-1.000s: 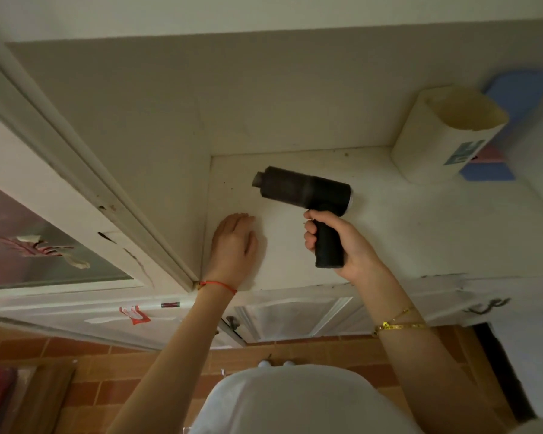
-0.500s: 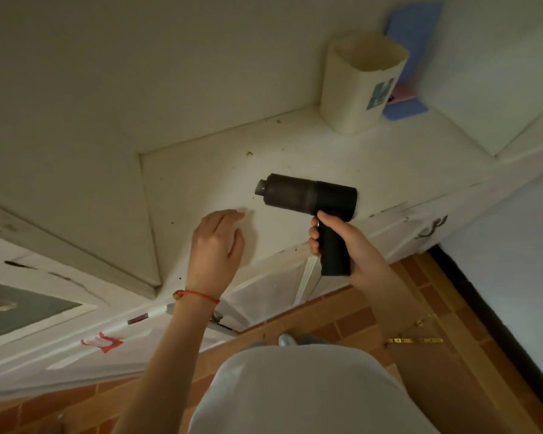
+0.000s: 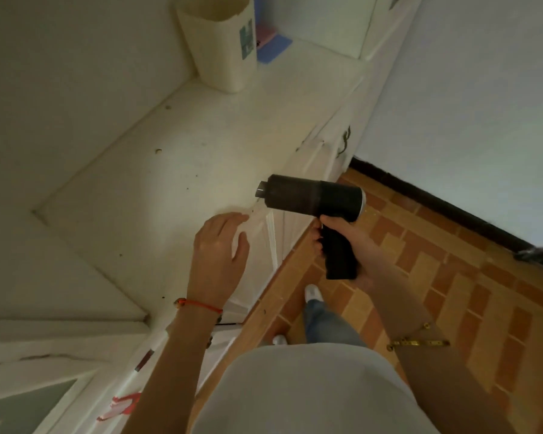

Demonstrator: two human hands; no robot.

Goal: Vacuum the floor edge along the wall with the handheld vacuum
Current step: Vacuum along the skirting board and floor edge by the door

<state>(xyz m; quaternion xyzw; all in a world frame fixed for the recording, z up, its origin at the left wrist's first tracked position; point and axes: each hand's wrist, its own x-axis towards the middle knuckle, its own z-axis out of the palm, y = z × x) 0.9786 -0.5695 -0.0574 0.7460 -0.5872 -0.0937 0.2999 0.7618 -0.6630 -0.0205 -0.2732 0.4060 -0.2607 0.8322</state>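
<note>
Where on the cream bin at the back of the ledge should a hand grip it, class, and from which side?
Grip the cream bin by its open top rim, coming from above and the front. It stands upright, the wall is close behind it, and blue and pink items crowd its right side, so rim and front are freest.

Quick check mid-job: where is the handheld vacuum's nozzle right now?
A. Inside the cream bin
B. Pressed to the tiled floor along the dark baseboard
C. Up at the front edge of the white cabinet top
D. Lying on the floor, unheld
C: the right hand holds the handheld vacuum by its grip, nozzle at the front edge of the white cabinet top, beside the left hand, well above the tiled floor.
</note>
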